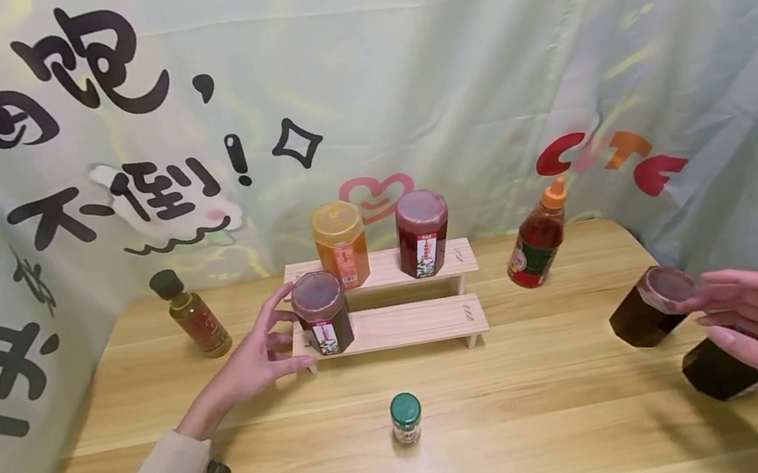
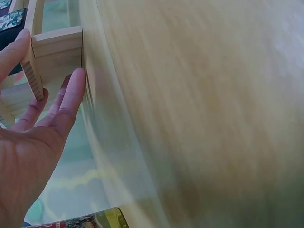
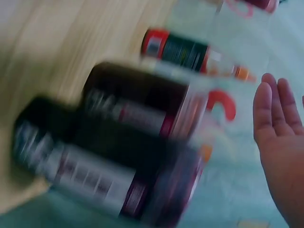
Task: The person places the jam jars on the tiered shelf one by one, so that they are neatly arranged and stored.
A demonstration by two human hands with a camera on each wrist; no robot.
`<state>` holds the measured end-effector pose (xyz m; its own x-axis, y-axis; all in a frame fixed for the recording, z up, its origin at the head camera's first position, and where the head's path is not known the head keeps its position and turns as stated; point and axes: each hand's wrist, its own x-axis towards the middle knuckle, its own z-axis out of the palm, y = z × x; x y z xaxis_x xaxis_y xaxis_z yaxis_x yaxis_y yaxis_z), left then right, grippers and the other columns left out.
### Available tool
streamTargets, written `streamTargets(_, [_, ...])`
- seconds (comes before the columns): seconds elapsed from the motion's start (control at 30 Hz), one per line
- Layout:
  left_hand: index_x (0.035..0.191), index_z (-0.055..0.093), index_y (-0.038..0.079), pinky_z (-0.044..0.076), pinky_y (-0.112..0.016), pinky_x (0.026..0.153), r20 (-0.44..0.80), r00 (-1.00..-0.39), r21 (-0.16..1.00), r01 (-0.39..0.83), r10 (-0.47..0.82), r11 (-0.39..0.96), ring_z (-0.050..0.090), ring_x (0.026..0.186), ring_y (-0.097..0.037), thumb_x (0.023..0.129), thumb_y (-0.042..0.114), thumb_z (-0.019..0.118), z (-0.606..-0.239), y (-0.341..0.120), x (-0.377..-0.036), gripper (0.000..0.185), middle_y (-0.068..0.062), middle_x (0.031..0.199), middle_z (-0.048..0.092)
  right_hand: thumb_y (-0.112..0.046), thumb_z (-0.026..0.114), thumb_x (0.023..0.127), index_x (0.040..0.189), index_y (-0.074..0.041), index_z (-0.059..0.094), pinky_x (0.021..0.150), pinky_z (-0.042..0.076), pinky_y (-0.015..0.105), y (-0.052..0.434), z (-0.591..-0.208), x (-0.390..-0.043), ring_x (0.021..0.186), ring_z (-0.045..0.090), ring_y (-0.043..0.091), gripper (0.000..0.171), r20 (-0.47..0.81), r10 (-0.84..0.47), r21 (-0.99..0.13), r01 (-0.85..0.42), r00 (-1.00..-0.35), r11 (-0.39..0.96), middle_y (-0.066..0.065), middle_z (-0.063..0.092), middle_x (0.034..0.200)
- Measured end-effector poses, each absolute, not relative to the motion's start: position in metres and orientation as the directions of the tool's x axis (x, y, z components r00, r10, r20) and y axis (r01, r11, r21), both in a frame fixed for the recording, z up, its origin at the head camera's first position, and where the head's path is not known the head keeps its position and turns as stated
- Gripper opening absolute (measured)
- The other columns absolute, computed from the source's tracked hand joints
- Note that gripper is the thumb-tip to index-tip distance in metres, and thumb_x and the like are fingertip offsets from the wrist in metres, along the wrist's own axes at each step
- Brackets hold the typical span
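Observation:
My left hand (image 1: 282, 334) is open beside a dark jar (image 1: 321, 312) that stands on the lower step of a wooden shelf (image 1: 402, 325). In the left wrist view its fingers (image 2: 71, 95) touch the shelf's end (image 2: 57, 47). My right hand (image 1: 712, 313) is open with its fingers spread, close to two dark jars at the right of the table. One jar (image 1: 647, 312) is tilted and the other (image 1: 722, 370) lies lower, partly behind the hand. The right wrist view is blurred: both jars (image 3: 137, 104) (image 3: 95, 171) show apart from the open palm (image 3: 280, 128).
An orange jar (image 1: 340, 243) and a red jar (image 1: 422, 233) stand on the upper step. A red sauce bottle (image 1: 540, 242) stands to the right of the shelf and a small oil bottle (image 1: 191, 316) to its left. A green-capped bottle (image 1: 406, 418) stands in front. Printed curtains enclose the table.

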<state>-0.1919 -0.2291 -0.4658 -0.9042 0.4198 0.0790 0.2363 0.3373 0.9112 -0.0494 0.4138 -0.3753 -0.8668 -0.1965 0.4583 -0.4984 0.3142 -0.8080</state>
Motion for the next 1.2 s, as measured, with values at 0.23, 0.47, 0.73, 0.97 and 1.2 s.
streamTargets(0.23, [0.174,0.013,0.044,0.062,-0.052,0.096,0.088,-0.901,0.907,0.249,0.424,0.341,0.064,0.125,-0.047,0.089,0.015,0.094,-0.467,-0.229,-0.192,0.121,-0.025,0.155,0.047,0.043,0.053,0.078,0.163,0.013,0.03,0.109,0.038,0.012,0.471,-0.394,-0.037,0.136,0.054,0.003,0.093,0.493,-0.15,-0.648,-0.476,-0.857,0.595,-0.01,0.058,0.15])
streamTargets(0.47, [0.174,0.013,0.046,0.063,-0.049,0.094,0.08,-0.905,0.907,0.24,0.419,0.345,0.067,0.119,-0.042,0.088,0.014,0.094,-0.464,-0.229,-0.191,0.122,-0.024,0.156,0.047,0.046,0.041,0.069,0.16,0.02,0.026,0.115,0.03,0.013,0.513,-0.424,-0.037,0.147,0.044,0.007,0.096,0.509,-0.251,-0.677,-0.563,-0.823,0.474,-0.004,0.05,0.162])
streamTargets(0.73, [0.175,0.012,0.04,0.063,-0.046,0.091,0.089,-0.903,0.905,0.249,0.421,0.345,0.069,0.115,-0.039,0.088,0.012,0.094,-0.465,-0.228,-0.192,0.124,-0.026,0.155,0.047,0.043,0.042,0.068,0.164,0.018,0.014,0.104,0.038,0.007,0.524,-0.448,-0.043,0.143,0.047,0.004,0.103,0.446,-0.303,-0.806,-0.526,-0.842,0.274,-0.001,0.046,0.165])
streamTargets(0.97, [0.176,0.011,0.037,0.062,-0.048,0.09,0.105,-0.898,0.901,0.268,0.428,0.341,0.07,0.113,-0.039,0.089,0.011,0.093,-0.465,-0.226,-0.191,0.122,-0.028,0.154,0.048,0.045,0.054,0.076,0.17,0.003,0.018,0.09,0.045,0.005,0.524,-0.457,-0.041,0.127,0.053,-0.006,0.109,0.349,-0.265,-0.77,-0.436,-0.899,0.465,-0.01,0.045,0.154])
streamTargets(1.2, [0.176,0.012,0.037,0.061,-0.049,0.092,0.112,-0.897,0.895,0.278,0.428,0.349,0.069,0.113,-0.04,0.09,0.011,0.093,-0.466,-0.226,-0.192,0.121,-0.026,0.153,0.049,0.034,0.069,0.084,0.17,-0.013,0.029,0.083,0.053,0.009,0.516,-0.46,-0.037,0.114,0.062,-0.009,0.106,0.247,-0.151,-0.76,-0.288,-0.957,0.583,-0.022,0.059,0.137])
